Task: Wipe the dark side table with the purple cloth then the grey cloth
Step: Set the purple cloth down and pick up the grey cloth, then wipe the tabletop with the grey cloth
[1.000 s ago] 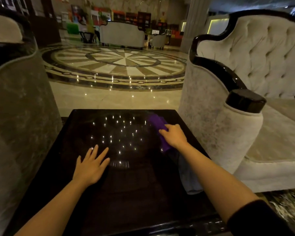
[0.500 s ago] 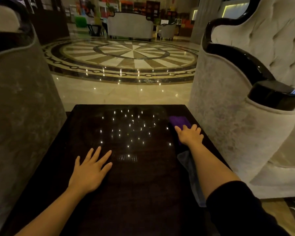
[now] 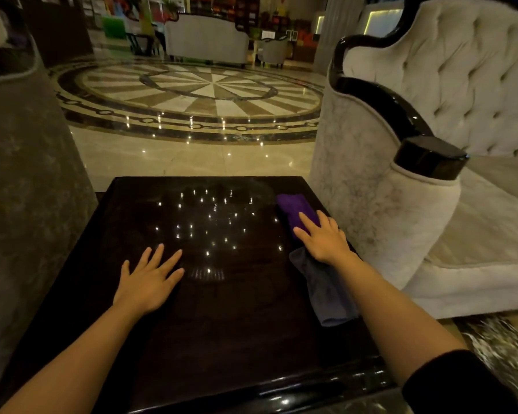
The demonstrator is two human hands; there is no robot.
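Note:
A dark glossy side table (image 3: 222,309) fills the lower middle of the view and reflects small ceiling lights. Near its far right corner lies the purple cloth (image 3: 293,208), with my right hand (image 3: 322,239) pressed flat on its near end, fingers spread. The grey cloth (image 3: 323,294) lies along the table's right edge, partly under my right wrist and forearm. My left hand (image 3: 150,277) rests palm down on the table top at left of centre, fingers apart, holding nothing.
A pale tufted sofa (image 3: 431,121) with a black-capped armrest (image 3: 429,158) stands close against the table's right side. A grey upholstered chair side (image 3: 21,174) stands at the left. Beyond the table is polished marble floor (image 3: 192,150).
My right hand slid the purple cloth from the table's centre right toward the right edge. The left hand stayed flat in place. The head camera shifted slightly.

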